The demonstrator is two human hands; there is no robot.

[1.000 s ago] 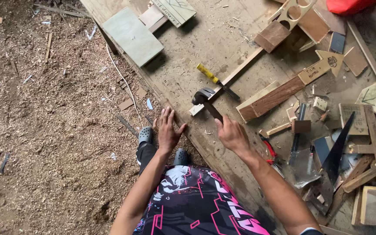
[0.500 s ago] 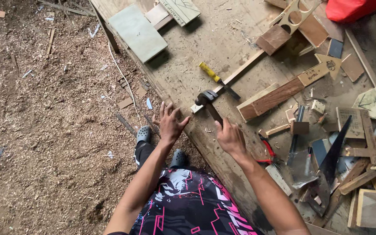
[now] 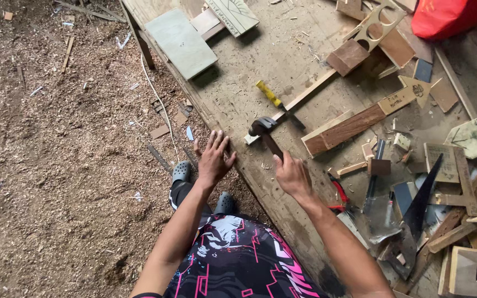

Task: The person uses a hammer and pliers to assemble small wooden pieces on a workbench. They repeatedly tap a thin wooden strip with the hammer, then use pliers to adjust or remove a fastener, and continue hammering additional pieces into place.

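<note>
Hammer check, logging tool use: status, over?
Right hand gripping dark-headed wooden-handled hammer. Left hand flat on worn plywood bench edge. Yellow-handled screwdriver beside hammer head.

My left hand (image 3: 213, 160) flat on the counter (image 3: 282, 72) edge; right hand (image 3: 292, 175) just right of it, on the hammer (image 3: 266, 135). Screwdriver (image 3: 278, 104) beyond; pliers (image 3: 339, 193) right; floor (image 3: 56, 165) left.

Left hand (image 3: 214, 160) flat (fingers spread); right hand (image 3: 292, 175) closed in grip.
</note>
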